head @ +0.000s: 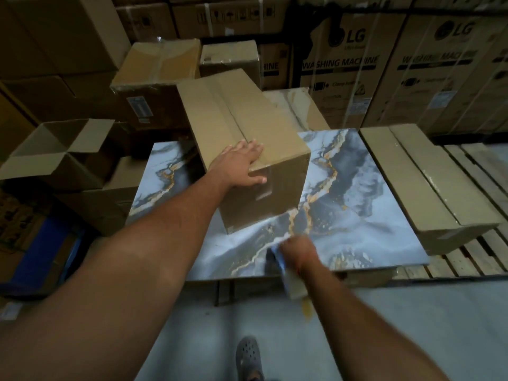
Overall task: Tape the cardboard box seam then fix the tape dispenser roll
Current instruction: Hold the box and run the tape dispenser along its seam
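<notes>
A long brown cardboard box (242, 125) lies at an angle on a blue-grey marbled slab (365, 204). Clear tape runs along its top seam and down the near end face. My left hand (239, 163) rests flat on the box's near top corner, the thumb hooked over the end face. My right hand (298, 253) hovers above the slab's front edge and grips a tape dispenser (288, 273). The dispenser is motion-blurred; I make out a blue frame and a pale tape roll hanging below the hand.
A long flat carton (423, 182) lies on a wooden pallet (478, 259) to the right. An open empty box (57, 149) stands at the left. Stacked cartons, some marked as washing machines, wall in the back. Grey floor and my sandalled foot (248, 358) are below.
</notes>
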`<control>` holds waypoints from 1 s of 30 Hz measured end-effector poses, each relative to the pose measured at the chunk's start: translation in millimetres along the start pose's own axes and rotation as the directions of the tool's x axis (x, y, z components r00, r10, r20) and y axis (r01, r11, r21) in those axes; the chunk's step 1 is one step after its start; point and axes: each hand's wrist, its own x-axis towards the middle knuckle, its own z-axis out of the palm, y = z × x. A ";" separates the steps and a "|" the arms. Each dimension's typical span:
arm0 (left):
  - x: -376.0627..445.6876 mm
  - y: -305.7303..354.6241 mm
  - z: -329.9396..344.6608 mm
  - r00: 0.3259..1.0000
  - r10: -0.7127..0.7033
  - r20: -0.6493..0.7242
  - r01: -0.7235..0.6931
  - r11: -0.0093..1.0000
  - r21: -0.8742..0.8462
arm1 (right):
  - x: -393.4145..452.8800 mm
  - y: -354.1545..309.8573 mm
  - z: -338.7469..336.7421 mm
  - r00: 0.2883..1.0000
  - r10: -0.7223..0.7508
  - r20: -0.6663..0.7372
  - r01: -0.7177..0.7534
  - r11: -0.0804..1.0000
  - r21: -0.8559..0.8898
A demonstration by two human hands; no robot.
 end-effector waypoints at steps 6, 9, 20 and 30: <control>3.0 -1.7 4.9 0.999 0.001 -0.039 -0.002 1.000 -0.015 | 1.2 52.5 5.2 0.998 -0.057 0.016 0.058 0.998 -0.018; 1.0 -2.7 3.4 0.999 0.010 -0.050 -0.010 1.000 -0.016 | -3.9 42.3 1.9 0.993 -0.118 -0.007 0.118 0.991 0.055; -5.1 4.1 -2.3 0.999 -0.008 -0.045 0.007 1.000 -0.024 | -3.9 31.3 -9.1 0.950 -0.291 -0.115 0.305 0.944 0.128; -3.0 2.6 1.8 0.998 -0.002 -0.071 0.001 1.000 -0.024 | 29.8 40.8 -44.5 0.915 -0.340 -0.217 0.317 0.939 -0.135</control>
